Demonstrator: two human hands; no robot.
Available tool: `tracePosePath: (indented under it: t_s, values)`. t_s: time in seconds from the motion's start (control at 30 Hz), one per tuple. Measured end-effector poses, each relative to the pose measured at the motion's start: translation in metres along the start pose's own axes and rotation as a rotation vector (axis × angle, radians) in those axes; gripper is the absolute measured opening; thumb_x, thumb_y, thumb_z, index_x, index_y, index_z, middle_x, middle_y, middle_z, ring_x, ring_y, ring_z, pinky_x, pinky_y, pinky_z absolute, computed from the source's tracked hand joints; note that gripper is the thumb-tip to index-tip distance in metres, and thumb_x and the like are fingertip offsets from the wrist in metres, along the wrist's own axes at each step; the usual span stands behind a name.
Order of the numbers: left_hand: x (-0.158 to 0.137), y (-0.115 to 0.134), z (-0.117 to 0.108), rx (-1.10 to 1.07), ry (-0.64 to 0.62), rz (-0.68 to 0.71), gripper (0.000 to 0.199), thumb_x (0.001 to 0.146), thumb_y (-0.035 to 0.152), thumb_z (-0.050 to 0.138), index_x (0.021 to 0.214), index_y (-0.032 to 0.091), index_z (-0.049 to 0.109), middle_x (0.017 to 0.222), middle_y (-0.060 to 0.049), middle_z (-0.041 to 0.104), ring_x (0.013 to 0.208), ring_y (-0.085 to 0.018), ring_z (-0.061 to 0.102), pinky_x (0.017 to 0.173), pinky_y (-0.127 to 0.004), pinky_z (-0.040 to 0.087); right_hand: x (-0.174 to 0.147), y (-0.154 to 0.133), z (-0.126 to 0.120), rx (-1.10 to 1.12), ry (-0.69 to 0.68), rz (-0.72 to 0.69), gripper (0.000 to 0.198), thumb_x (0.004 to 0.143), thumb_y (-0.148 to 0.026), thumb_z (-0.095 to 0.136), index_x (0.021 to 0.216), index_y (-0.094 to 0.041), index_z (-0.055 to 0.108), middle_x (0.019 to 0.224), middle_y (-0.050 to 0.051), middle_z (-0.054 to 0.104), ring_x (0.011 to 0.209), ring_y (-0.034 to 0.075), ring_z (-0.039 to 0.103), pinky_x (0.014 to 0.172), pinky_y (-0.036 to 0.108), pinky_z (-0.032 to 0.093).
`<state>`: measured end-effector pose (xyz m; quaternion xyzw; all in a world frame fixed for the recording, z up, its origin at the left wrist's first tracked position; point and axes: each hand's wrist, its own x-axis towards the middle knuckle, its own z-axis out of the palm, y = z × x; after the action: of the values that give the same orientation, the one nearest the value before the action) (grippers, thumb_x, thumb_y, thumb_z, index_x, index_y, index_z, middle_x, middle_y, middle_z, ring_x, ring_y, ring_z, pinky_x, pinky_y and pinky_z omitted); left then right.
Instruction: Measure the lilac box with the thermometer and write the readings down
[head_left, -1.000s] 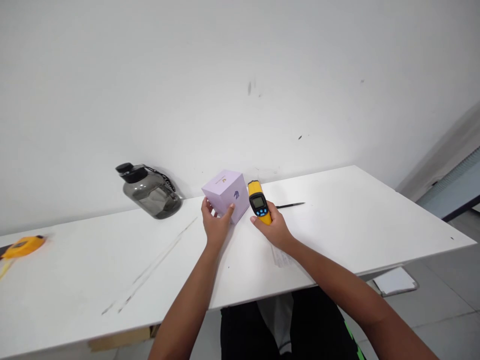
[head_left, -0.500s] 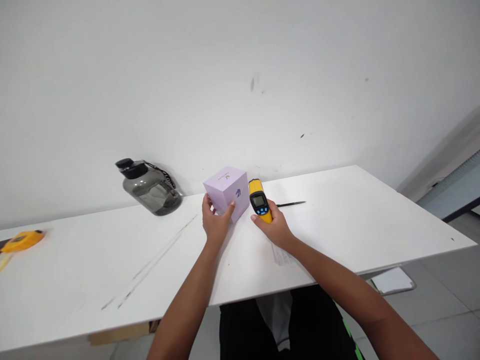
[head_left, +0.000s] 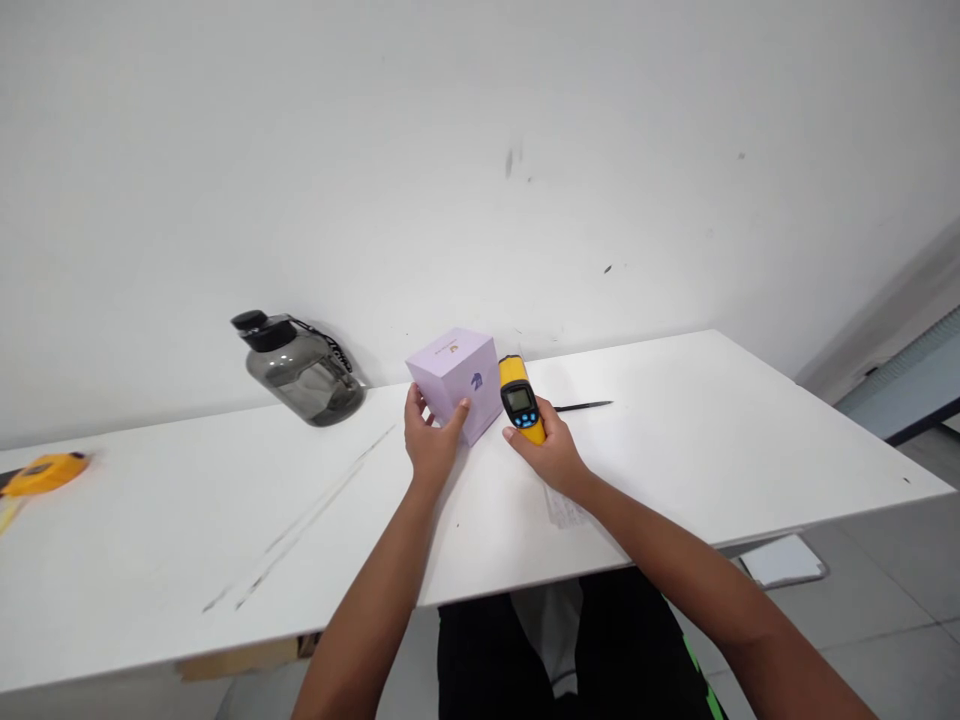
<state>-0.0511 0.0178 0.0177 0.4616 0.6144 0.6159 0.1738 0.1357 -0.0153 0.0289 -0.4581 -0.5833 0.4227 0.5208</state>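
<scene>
Near twelve o'clock from the wearer, the left hand (head_left: 432, 442), its forearm slanting in from seven, pinches one lilac box (head_left: 471, 385) between thumb and fingers. Just beside it, the right hand (head_left: 553, 452), its forearm angled from between four and five, wraps one yellow-and-black device (head_left: 519, 399). One grey bottle (head_left: 304, 382) sits at eleven, one orange tape measure (head_left: 46, 474) at ten.

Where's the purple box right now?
In the head view, the purple box is near the middle, held by the left hand, just left of the yellow thermometer.
</scene>
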Motion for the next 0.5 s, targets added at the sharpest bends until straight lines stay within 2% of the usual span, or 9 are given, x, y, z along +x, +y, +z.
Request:
tracePosePath:
  t_s: [0.5]
  values:
    - [0.0002,0.0014,-0.0010,0.011,0.012,0.022,0.089,0.067,0.048,0.081,0.144,0.025,0.042,0.143,-0.013,0.052,0.127,-0.028,0.054,0.101,-0.040,0.051,-0.0012,-0.0028,-0.0015,-0.011,-0.012,0.018,0.055,0.076,-0.047,0.068,0.123,-0.023,0.054,0.089,0.001,0.063,0.075,0.018,0.058,0.071,0.033,0.051]
